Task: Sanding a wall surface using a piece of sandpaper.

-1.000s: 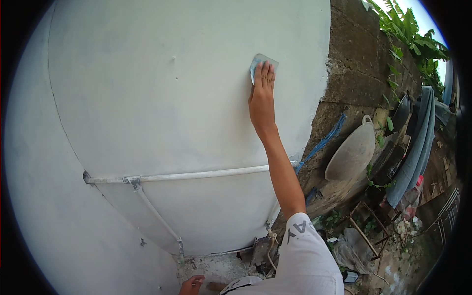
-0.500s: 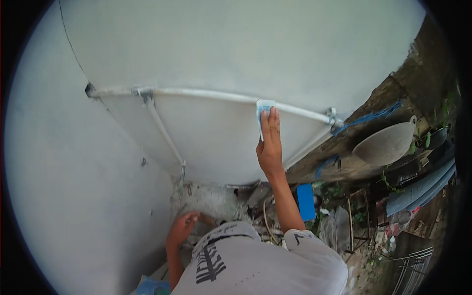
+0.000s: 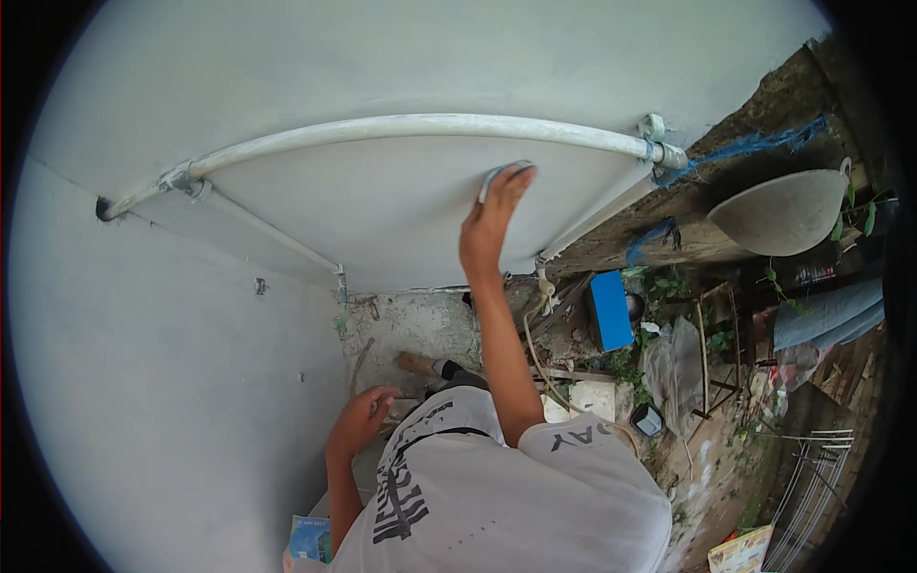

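Observation:
My right hand (image 3: 495,224) reaches up to the pale wall panel (image 3: 373,205) below the white pipe (image 3: 430,126). Its fingers press a small piece of sandpaper (image 3: 488,181), pale with a printed back, against the wall; only its edge shows past the fingers. My left hand (image 3: 358,425) hangs low near the left wall, fingers loosely bent, and no object shows in it.
A thinner pipe (image 3: 277,232) slants down the left side, another pipe (image 3: 602,215) down the right. At right are a blue box (image 3: 611,310), a grey wok-shaped pan (image 3: 783,212), a wire rack (image 3: 812,487), blue cord (image 3: 755,141) and a hose (image 3: 535,353). A blue printed packet (image 3: 310,540) lies at lower left.
My right hand has slid from the pipe's edge down onto the panel below it, sandpaper still under the fingers. The view has shifted, showing more floor. My left hand stays low.

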The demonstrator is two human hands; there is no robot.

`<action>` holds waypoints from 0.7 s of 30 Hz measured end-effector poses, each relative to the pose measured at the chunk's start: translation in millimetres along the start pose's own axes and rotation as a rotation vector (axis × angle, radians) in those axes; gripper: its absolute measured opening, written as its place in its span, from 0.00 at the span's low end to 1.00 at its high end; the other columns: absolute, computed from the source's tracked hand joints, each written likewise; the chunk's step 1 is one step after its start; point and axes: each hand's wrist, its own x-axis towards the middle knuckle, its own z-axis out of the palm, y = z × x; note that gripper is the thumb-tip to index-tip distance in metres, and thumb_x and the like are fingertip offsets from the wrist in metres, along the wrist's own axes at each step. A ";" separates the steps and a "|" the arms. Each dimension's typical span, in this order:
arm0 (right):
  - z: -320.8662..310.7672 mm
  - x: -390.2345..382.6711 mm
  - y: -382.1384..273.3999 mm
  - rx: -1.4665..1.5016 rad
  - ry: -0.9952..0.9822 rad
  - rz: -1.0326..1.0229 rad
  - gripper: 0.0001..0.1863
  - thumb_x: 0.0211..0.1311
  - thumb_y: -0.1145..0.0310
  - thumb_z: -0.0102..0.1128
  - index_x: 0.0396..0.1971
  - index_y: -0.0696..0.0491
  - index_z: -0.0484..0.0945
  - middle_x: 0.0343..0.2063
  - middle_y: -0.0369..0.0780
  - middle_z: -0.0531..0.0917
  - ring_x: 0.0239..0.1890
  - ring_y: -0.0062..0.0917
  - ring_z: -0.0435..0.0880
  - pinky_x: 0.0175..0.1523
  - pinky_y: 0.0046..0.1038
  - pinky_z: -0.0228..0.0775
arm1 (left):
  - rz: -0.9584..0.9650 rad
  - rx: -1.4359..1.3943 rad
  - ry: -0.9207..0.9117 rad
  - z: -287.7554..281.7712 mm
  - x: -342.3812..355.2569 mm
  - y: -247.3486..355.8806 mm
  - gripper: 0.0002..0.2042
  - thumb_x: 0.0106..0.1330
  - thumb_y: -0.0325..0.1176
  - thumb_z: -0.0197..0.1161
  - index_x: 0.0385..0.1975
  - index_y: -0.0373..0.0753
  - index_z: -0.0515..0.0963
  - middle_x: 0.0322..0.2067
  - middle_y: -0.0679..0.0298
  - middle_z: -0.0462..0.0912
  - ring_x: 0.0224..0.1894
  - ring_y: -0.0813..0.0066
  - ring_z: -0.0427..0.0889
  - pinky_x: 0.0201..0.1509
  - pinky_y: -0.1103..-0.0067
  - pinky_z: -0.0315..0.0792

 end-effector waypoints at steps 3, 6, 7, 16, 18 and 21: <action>10.1 1.1 -0.9 -0.001 0.031 0.005 0.39 0.62 0.87 0.45 0.73 0.64 0.44 0.72 0.64 0.40 0.75 0.59 0.37 0.76 0.54 0.31 | 0.002 0.079 -0.002 -0.9 9.4 21.6 0.14 0.74 0.34 0.55 0.52 0.36 0.78 0.47 0.55 0.84 0.48 0.63 0.83 0.54 0.70 0.75; 12.7 -3.7 5.5 -0.089 0.014 0.001 0.38 0.61 0.86 0.45 0.72 0.66 0.45 0.72 0.65 0.41 0.74 0.61 0.38 0.76 0.55 0.32 | -0.009 0.091 0.010 -2.8 15.9 34.8 0.14 0.74 0.35 0.55 0.52 0.36 0.79 0.47 0.54 0.84 0.47 0.61 0.84 0.54 0.69 0.75; 11.2 -1.3 -3.4 -0.020 0.065 0.042 0.37 0.61 0.87 0.45 0.72 0.66 0.46 0.72 0.65 0.41 0.75 0.61 0.38 0.76 0.55 0.32 | -0.023 0.068 0.025 -0.7 15.1 35.0 0.14 0.73 0.36 0.55 0.51 0.36 0.79 0.46 0.52 0.84 0.46 0.58 0.84 0.52 0.70 0.75; 31.3 -6.9 -9.6 0.130 0.063 0.005 0.37 0.63 0.87 0.44 0.72 0.67 0.44 0.73 0.63 0.39 0.75 0.60 0.35 0.76 0.53 0.36 | -0.042 0.041 0.033 29.7 -2.2 5.1 0.14 0.74 0.37 0.55 0.52 0.37 0.78 0.48 0.52 0.84 0.48 0.56 0.84 0.52 0.69 0.75; 31.2 -7.1 -6.9 0.132 0.037 -0.004 0.37 0.60 0.88 0.45 0.70 0.71 0.46 0.72 0.65 0.40 0.74 0.62 0.38 0.76 0.54 0.38 | -0.030 0.042 0.035 30.1 3.8 -0.7 0.14 0.74 0.37 0.55 0.52 0.37 0.78 0.48 0.53 0.84 0.48 0.56 0.83 0.52 0.69 0.76; 24.4 -0.8 -4.1 0.084 0.026 -0.036 0.36 0.62 0.87 0.46 0.71 0.69 0.46 0.72 0.65 0.40 0.74 0.63 0.38 0.76 0.55 0.38 | -0.042 0.016 0.010 19.4 9.0 7.7 0.14 0.74 0.36 0.55 0.52 0.36 0.78 0.48 0.54 0.83 0.49 0.57 0.83 0.52 0.69 0.76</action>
